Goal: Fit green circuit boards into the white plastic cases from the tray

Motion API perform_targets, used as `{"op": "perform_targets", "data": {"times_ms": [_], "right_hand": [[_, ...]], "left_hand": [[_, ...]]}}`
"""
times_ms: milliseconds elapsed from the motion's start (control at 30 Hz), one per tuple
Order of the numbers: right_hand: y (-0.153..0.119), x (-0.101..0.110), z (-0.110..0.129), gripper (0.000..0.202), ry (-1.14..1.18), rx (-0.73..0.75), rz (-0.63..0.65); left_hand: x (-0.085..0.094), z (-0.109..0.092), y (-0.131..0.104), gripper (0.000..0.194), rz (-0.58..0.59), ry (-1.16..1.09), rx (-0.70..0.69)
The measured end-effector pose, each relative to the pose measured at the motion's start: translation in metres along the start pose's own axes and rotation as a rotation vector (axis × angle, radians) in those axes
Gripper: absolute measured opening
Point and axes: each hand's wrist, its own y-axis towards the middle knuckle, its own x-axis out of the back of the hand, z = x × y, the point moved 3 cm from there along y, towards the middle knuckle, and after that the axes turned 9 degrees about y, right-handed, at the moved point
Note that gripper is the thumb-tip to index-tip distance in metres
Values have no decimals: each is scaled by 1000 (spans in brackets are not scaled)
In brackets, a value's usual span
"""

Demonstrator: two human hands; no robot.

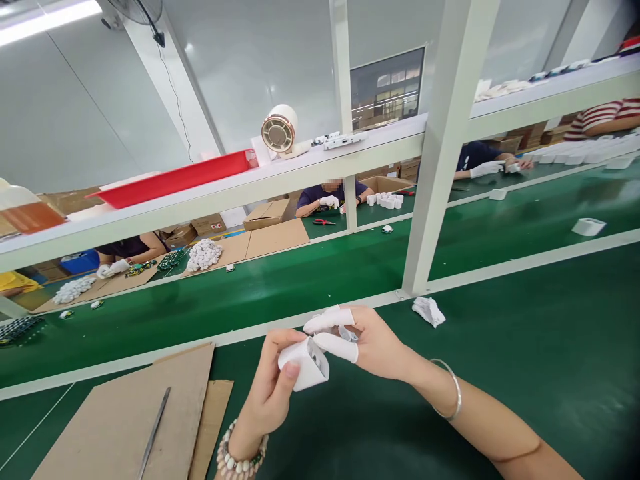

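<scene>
My left hand (273, 383) grips a small white plastic housing (311, 373), box-shaped with rounded corners. Its open end is turned to the right and upward, and some metallic parts show inside. My right hand (367, 340) wears white finger cots on its thumb and fingers. Thumb and fingertips come together at the housing's open end; whatever they may pinch there is too small and hidden to name. Behind my right hand, a crumpled white cloth-like piece (429, 311) lies on the green work surface (525, 360).
At the left, cardboard sheets (125, 413) carry metal tweezers (154, 432). A green conveyor belt (280, 287) runs across, bearing white housings (589, 227). A white post (435, 173) and a shelf with a red tray (175, 179) and a fan (279, 130) stand ahead. Co-workers sit opposite.
</scene>
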Motion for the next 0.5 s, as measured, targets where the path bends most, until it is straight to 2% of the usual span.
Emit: {"op": "perform_targets", "data": {"times_ms": [233,333,500], "right_hand": [[3,-2,-4,47,399,-194,182],[4,-4,-8,52,486,-264,204],[4,-6,-8,48,524,-258,201]], "left_hand": [[-1,8,-3,33,34,-199,70],[-3,12,-4,35,57,-226,79],[-4,13,-3,33,65,-225,66]]}}
